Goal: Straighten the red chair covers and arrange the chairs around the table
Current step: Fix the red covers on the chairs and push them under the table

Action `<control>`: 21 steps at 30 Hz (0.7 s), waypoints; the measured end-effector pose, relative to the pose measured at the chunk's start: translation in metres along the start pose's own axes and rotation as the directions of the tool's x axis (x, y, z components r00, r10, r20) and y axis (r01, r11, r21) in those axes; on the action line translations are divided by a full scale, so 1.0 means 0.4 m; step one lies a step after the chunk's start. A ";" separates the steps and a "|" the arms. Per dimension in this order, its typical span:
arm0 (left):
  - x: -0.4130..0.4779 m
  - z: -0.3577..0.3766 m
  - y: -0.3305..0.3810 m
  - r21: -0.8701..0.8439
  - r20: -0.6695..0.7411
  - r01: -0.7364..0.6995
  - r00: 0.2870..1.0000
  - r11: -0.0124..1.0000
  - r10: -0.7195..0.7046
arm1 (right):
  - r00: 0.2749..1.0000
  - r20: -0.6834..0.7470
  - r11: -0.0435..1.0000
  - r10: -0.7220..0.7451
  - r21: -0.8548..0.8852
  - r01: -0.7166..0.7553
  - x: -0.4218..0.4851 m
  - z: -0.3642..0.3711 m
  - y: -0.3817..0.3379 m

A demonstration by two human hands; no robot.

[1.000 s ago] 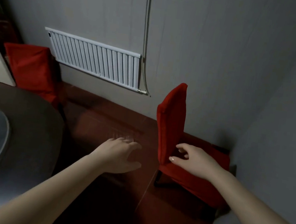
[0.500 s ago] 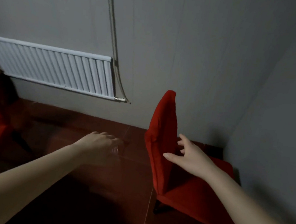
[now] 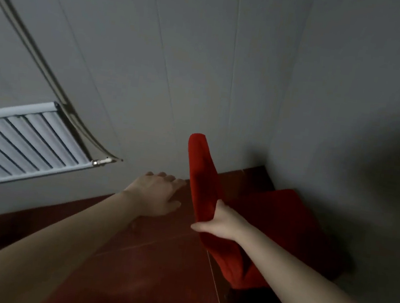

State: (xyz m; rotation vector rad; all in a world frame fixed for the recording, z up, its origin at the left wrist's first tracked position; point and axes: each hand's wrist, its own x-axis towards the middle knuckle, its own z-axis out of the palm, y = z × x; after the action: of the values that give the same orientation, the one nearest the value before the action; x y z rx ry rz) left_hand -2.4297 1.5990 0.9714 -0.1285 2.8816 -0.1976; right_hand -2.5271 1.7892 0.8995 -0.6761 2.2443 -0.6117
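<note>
A chair in a red cover (image 3: 203, 177) stands in the room's corner, its backrest edge-on to me and its seat (image 3: 284, 218) to the right against the wall. My right hand (image 3: 222, 224) grips the lower part of the backrest, thumb on the near side, fingers hidden behind the red cloth. My left hand (image 3: 156, 192) hovers just left of the backrest with its fingers straight, holding nothing and apart from the cloth. The table and the other chairs are out of view.
A white radiator (image 3: 17, 142) hangs on the grey wall at the left, with a cable (image 3: 50, 83) running down to its end. Grey walls meet in a corner right behind the chair. The floor (image 3: 154, 259) is dark red tile.
The view has swung right and closer; the table and second red chair have left the frame. My right hand has closed on the backrest. My left hand has moved up beside it.
</note>
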 end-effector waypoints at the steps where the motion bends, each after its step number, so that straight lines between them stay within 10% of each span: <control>1: 0.016 0.015 -0.013 -0.028 0.011 -0.005 1.000 1.000 0.005 | 1.000 -0.013 0.999 0.027 -0.019 -0.027 0.020 0.016 -0.014; 12: 0.144 0.127 -0.095 -0.154 0.099 -0.035 0.994 0.988 0.050 | 0.920 -0.313 0.949 0.238 -0.127 -0.289 0.158 0.115 -0.082; 21: 0.208 0.144 -0.081 -0.025 0.065 -0.077 0.995 0.997 0.079 | 0.910 -0.415 0.849 -0.017 -0.487 -0.206 0.136 0.154 -0.021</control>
State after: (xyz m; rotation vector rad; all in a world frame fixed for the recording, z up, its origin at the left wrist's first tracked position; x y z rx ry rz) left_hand -2.4929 1.5511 0.9007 -0.0259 2.8175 -0.1436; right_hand -2.5129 1.7353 0.8386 -0.7369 2.8617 -0.0712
